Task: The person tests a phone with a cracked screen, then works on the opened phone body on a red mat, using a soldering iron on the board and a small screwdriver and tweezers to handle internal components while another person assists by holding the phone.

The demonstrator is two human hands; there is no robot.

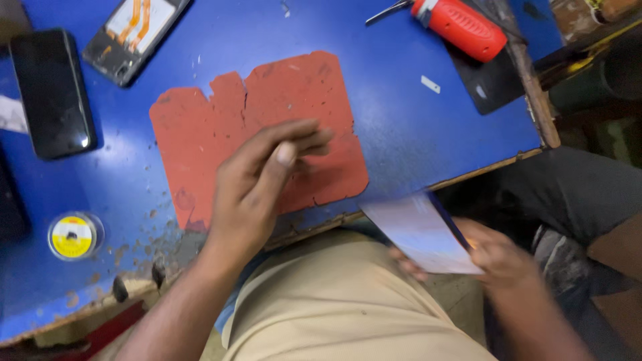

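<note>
A flat, glossy phone panel point(422, 234), blurred, sits gripped in the right hand point(498, 257) below the table edge, over the lap. The left hand point(257, 184) hovers with fingers pinched together, holding nothing visible, above a worn red mat point(200, 127) on the blue table point(414, 127). Beyond the left hand lie a dark phone point(50, 90) and an opened phone point(137, 33); a small yellow spool point(72, 235) sits to its left. A red-handled tool point(458, 25) lies well beyond the right hand.
</note>
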